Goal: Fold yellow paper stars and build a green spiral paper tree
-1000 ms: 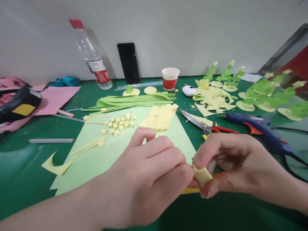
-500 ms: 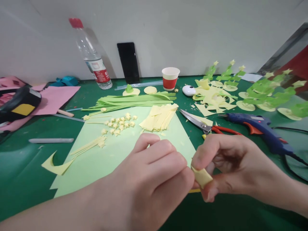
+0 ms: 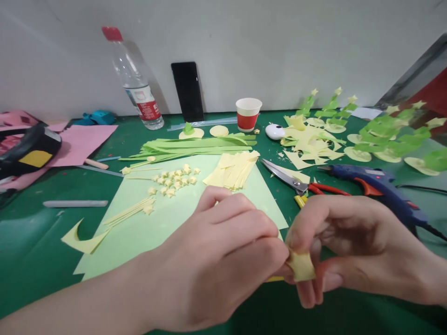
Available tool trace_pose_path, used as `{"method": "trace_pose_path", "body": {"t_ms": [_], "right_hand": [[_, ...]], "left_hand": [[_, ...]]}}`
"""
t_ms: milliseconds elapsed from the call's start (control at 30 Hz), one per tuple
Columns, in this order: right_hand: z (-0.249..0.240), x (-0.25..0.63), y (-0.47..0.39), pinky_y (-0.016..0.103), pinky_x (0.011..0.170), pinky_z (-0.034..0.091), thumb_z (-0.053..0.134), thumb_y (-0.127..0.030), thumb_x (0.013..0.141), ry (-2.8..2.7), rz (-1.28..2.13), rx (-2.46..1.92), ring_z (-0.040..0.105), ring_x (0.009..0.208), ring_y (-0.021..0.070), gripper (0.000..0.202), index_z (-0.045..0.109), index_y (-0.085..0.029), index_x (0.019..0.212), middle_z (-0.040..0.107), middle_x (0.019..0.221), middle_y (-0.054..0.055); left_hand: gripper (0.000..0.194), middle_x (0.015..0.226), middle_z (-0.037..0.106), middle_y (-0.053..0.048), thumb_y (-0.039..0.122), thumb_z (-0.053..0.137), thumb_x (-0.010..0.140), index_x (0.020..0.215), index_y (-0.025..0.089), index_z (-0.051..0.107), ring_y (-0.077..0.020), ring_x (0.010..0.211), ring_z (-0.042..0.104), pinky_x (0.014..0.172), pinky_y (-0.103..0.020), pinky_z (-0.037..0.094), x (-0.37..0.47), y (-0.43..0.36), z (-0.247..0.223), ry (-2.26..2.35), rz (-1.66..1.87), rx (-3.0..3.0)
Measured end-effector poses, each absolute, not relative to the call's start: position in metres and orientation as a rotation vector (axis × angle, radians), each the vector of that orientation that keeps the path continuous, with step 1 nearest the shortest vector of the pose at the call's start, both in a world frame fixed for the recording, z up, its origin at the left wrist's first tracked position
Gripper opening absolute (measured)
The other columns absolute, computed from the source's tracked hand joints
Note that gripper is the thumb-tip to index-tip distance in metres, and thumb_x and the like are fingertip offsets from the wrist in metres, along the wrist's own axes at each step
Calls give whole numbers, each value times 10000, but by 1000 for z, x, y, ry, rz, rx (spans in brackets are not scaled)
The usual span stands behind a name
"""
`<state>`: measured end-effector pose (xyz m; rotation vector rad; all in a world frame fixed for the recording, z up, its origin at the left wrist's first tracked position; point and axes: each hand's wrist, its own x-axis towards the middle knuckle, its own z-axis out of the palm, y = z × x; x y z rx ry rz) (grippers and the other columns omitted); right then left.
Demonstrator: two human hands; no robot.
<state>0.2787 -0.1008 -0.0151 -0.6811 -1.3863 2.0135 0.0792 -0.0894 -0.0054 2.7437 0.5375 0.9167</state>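
Note:
Between the thumb and fingers of my right hand [image 3: 345,242] is a small folded yellow paper star [image 3: 302,266]. My left hand [image 3: 226,251] is closed against the star's left side, its fingertips pinching there; its thumb is hidden behind the curled fingers. Both hands are raised over the front of a light green paper sheet [image 3: 136,237]. Beyond them on the sheet lie several finished little stars [image 3: 178,179] and a pile of yellow paper strips [image 3: 232,168]. Thin strips with a star at the end [image 3: 129,211] rest on its left.
Scissors [image 3: 296,184] and a blue glue gun [image 3: 377,181] lie at the right, near yellow scraps [image 3: 310,142]. Green strips [image 3: 195,146], a paper cup [image 3: 247,115], a phone [image 3: 188,91] and a bottle [image 3: 139,88] stand or lie behind. Green paper plants [image 3: 391,128] occupy the far right.
Both hands have shifted slightly right. The star has turned between the right fingers, and the right thumb has moved away from the index finger.

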Motion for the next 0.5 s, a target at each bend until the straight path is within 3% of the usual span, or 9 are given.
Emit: {"method": "trace_pose_path", "body": {"t_ms": [100,233,400,500], "right_hand": [[-14,278,-99,145,591,542,653,-91,736,-1408,1965,-708,660,645,89,241,607,-234,923,666,708,-47],[-14,276,-100,132,581,547,668,-55,703,-1394,1892,-739,663,621,95,197,637,-201,833,666,668,-29],[-17,276,-102,108,578,540,692,-44,669,-1357,1871,-757,652,595,75,218,636,-209,800,668,661,-37],[-20,273,-102,87,539,526,702,-29,643,-1293,1917,-740,624,543,50,223,626,-195,770,643,630,-46]], "left_hand": [[201,706,552,34,141,408,911,755,147,535,-97,668,447,670,-279,316,78,-89,-7,592,967,2752],[116,744,567,20,140,448,888,798,148,521,-112,673,450,648,-291,316,78,-91,-10,646,989,2735],[214,713,568,28,194,401,916,751,148,530,-108,669,464,675,-288,293,80,-92,-11,632,1043,2859],[219,685,565,50,148,416,902,712,168,524,-99,643,458,675,-288,274,81,-92,-13,663,1024,2897]]}}
